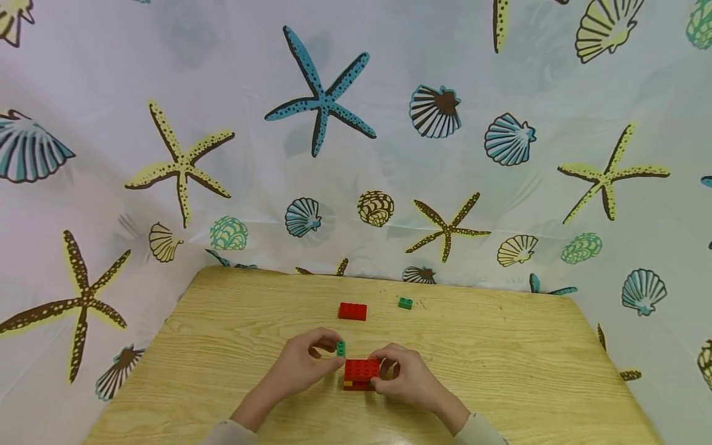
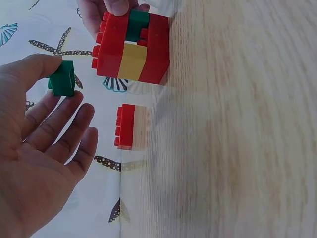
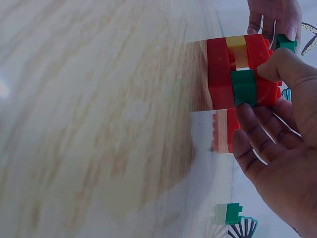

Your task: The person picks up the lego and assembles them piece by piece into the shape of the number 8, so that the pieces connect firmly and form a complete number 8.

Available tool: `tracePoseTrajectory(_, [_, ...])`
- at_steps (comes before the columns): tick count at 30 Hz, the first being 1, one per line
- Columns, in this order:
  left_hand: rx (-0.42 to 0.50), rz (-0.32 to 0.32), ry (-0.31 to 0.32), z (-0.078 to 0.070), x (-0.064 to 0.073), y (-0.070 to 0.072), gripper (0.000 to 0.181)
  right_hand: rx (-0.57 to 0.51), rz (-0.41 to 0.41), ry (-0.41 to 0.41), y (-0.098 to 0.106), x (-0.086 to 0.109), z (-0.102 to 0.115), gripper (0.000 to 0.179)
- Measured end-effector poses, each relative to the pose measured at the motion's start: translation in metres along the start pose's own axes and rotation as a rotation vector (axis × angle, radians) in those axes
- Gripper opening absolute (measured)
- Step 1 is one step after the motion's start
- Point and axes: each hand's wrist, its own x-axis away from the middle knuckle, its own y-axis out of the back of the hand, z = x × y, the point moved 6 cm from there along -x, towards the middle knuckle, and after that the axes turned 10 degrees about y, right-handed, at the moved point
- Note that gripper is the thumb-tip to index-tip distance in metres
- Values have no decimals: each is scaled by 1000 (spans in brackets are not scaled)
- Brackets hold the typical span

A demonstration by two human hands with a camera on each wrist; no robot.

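The left hand [image 1: 307, 358] pinches a small green brick [image 1: 341, 350] between thumb and finger, while its other fingers spread loosely, holding nothing. The right hand [image 1: 407, 378] grips the right end of a brick stack [image 1: 361, 369] that sits on the worktop [image 1: 528, 358] in front of the person – its thumb lies on the top red brick [image 3: 266, 93] and a fingertip touches the green block [image 3: 243, 88] in the middle layer. A yellow block [image 2: 132, 62] fills the left end of that layer, with a gap between the two and a lower red brick [image 2: 157, 54] beneath. What matters most in space is how the pinched piece stands to the stack: it is just off the far left corner, near but apart, and looks slightly higher than the top studs. Its long axis points away from the person, whereas the stack's runs left to right, so the two lie crosswise. The left hand is the nearer to the stack's yellow end, the right hand to its green end. Farther out on the worktop lie a loose red brick [image 1: 353, 311], its long side also left to right, and a second green brick [image 1: 405, 303] to its right – both well clear of either hand's fingers.
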Motion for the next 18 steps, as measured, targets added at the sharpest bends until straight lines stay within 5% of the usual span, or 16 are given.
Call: tracePoseTrajectory(18, [-15,98,-66,-1,3,-13,33,0,-3,6,0,0,0,28])
